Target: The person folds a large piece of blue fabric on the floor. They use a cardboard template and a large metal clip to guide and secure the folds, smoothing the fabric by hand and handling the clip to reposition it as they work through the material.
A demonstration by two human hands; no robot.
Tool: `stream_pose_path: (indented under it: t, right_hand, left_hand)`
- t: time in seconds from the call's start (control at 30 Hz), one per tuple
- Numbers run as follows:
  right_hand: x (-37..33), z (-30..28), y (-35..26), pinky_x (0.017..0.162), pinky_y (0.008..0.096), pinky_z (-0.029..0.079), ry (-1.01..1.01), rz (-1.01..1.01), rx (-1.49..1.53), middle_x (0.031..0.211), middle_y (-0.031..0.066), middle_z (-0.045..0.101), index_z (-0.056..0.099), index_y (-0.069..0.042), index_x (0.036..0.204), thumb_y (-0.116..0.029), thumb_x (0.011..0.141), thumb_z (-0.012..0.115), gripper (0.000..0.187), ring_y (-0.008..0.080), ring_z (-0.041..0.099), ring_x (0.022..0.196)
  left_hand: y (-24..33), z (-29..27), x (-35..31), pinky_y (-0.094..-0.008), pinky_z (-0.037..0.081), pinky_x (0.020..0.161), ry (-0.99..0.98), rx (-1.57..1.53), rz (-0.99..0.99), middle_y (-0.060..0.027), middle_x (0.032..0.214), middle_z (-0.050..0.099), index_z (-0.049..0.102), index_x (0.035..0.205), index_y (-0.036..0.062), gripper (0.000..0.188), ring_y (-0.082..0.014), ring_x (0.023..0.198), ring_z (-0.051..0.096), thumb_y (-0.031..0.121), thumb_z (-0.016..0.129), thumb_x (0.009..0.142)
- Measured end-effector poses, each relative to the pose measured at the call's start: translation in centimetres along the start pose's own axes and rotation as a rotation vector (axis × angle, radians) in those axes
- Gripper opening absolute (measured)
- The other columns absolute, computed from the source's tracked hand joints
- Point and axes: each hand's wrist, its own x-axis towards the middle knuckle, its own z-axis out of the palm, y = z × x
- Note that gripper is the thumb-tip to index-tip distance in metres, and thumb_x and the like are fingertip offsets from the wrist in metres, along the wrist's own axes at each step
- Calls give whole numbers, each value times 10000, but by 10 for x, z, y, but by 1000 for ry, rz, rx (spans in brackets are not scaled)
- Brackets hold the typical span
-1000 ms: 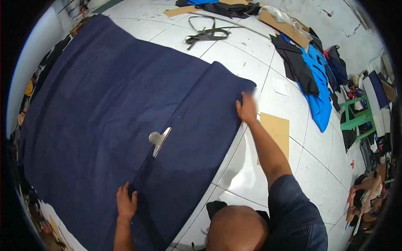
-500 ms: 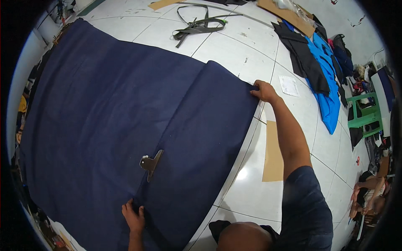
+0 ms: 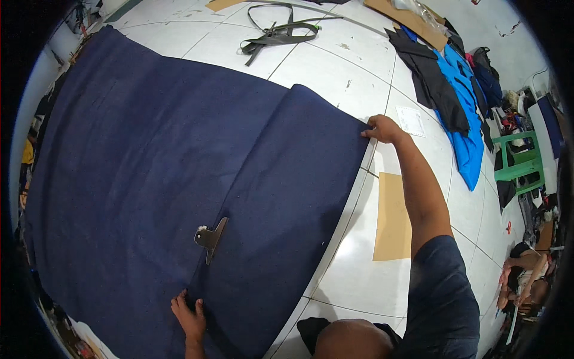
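Grey straps (image 3: 276,37); cardboard sheet (image 3: 392,218); green stool (image 3: 519,164) on tiled floor (image 3: 353,78)

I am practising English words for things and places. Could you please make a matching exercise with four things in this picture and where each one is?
Things:
1. metal clip
2. right hand
3. left hand
4. cardboard sheet

Places:
A. on the white floor tiles, beside the cloth
B. at the far corner of the folded navy cloth
C. lying on the cloth along the fold line
D. pressed on the near edge of the cloth

Pairs: 1-C, 2-B, 3-D, 4-A
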Motion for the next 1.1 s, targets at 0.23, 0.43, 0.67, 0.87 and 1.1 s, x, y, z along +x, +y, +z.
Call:
stream_pose_path:
  t: [0.23, 0.43, 0.67, 0.87, 1.1]
  right_hand:
    - [2, 6, -3, 747, 349, 479, -37, 143, 160, 906, 140, 660, 654, -14, 957, -404, 782, 761, 441, 242, 615, 845]
    - [-1, 13, 11, 750, 359, 483, 10, 173, 197, 913, 147, 654, 642, -11, 991, -463, 772, 753, 515, 249, 614, 846]
    - [5, 6, -10, 813, 387, 498, 15, 185, 192, 987, 188, 666, 649, 4, 1014, -412, 779, 732, 486, 308, 637, 931]
    - [4, 19, 15, 785, 362, 497, 165, -84, 261, 982, 168, 663, 642, -5, 969, -280, 752, 733, 362, 274, 639, 904]
    - [-37, 37, -8, 712, 377, 506, 593, -295, 35, 874, 71, 589, 626, -89, 897, -166, 823, 681, 120, 266, 602, 847]
  left_hand:
    - [-14, -3, 9, -433, 399, 883, 21, -170, -14, -160, 1016, 523, 543, 1100, -29, 325, -325, 986, 492, 150, 653, 852]
    - [-16, 7, 14, -409, 403, 810, -97, -240, -117, -158, 927, 497, 530, 970, -54, 241, -316, 929, 488, 128, 639, 857]
    - [-43, 27, 7, -395, 390, 863, 129, -265, -139, -176, 959, 480, 502, 958, -71, 224, -308, 919, 486, 131, 587, 911]
    - [-49, 26, 12, -395, 394, 858, 19, -370, -109, -180, 959, 476, 491, 980, -78, 228, -316, 921, 486, 128, 569, 920]
    - [-28, 15, 10, -399, 400, 839, 51, -215, -69, -182, 941, 477, 490, 974, -85, 266, -335, 907, 489, 147, 592, 895]
